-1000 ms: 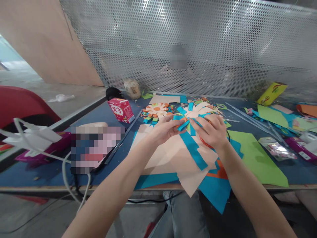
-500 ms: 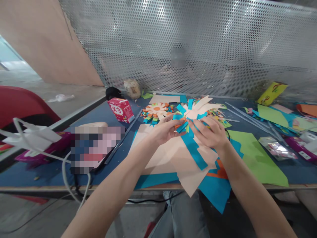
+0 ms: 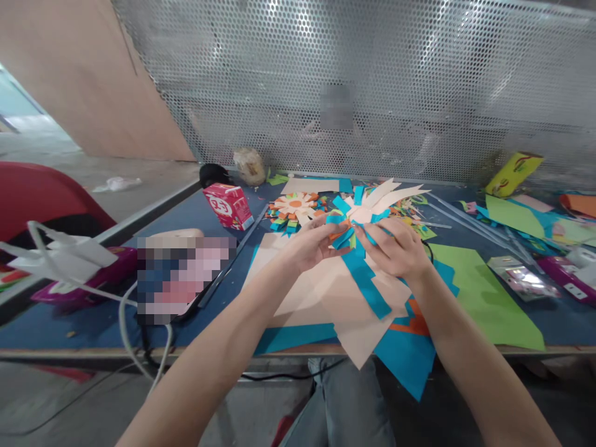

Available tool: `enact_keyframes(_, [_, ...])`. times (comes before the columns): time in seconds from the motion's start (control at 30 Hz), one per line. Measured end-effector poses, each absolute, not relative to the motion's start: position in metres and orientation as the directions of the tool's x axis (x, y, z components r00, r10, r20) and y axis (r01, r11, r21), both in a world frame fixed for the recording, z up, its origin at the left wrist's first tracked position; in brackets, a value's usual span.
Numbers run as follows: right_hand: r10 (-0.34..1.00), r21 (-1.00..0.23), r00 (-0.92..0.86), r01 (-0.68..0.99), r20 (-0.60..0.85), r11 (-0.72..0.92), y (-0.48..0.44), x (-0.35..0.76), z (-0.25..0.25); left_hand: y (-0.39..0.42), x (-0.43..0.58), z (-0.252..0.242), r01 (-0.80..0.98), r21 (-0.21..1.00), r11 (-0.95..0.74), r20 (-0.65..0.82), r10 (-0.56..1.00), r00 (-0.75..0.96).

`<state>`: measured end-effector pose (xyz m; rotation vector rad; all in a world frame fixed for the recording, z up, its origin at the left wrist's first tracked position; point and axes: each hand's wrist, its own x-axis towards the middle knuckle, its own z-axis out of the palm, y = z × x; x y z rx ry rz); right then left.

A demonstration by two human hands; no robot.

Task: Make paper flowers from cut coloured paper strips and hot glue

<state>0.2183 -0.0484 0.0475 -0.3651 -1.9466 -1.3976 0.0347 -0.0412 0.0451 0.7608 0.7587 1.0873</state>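
Note:
A paper flower (image 3: pixel 367 208) with cream petals and blue strips is held up, tilted, a little above the blue table (image 3: pixel 93 310). My left hand (image 3: pixel 310 243) pinches its left underside. My right hand (image 3: pixel 395 248) pinches its right lower edge, fingers curled on the blue strips. Below both hands lie cream sheets (image 3: pixel 326 292) crossed by a blue paper strip (image 3: pixel 367 282). A second, finished paper flower (image 3: pixel 295 208) lies flat on the table behind my left hand.
A red carton (image 3: pixel 228 207) stands at the left. Green paper (image 3: pixel 479 292) lies to the right, with a yellow box (image 3: pixel 512 171) and clear packets (image 3: pixel 521 279) beyond. A perforated metal screen (image 3: pixel 372 87) closes off the back. White cable (image 3: pixel 125 316) hangs off the left edge.
The paper flower has been lifted off the table and tipped up, so its cream petals now point up and to the right. Both hands rose slightly with it.

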Motion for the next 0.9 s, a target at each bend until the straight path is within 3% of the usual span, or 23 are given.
enact_keyframes(0.27, [-0.154,0.706,-0.710,0.602,0.687,0.373,-0.049,0.218,0.046,-0.040,0.035,0.046,-0.472,0.832,0.291,-0.177,0.946,0.273])
enact_keyframes(0.63, [0.045,0.463,-0.562,0.721,0.826,0.515,-0.033,0.226,0.031,-0.035,0.033,0.043,-0.493,0.820,0.291,-0.155,0.941,0.299])
enact_keyframes(0.73, [0.195,0.234,-0.427,0.761,0.883,0.605,-0.031,0.225,0.031,-0.034,0.031,0.043,-0.447,0.840,0.306,-0.151,0.925,0.350])
enact_keyframes(0.83, [0.372,-0.175,-0.100,0.750,0.923,0.637,-0.028,0.224,0.035,-0.032,0.030,0.041,-0.362,0.910,0.204,-0.081,0.942,0.327])
enact_keyframes(0.9, [0.492,-0.457,0.141,0.644,0.859,0.614,-0.024,0.225,0.038,-0.029,0.031,0.038,-0.232,0.973,0.024,0.014,0.987,0.160])
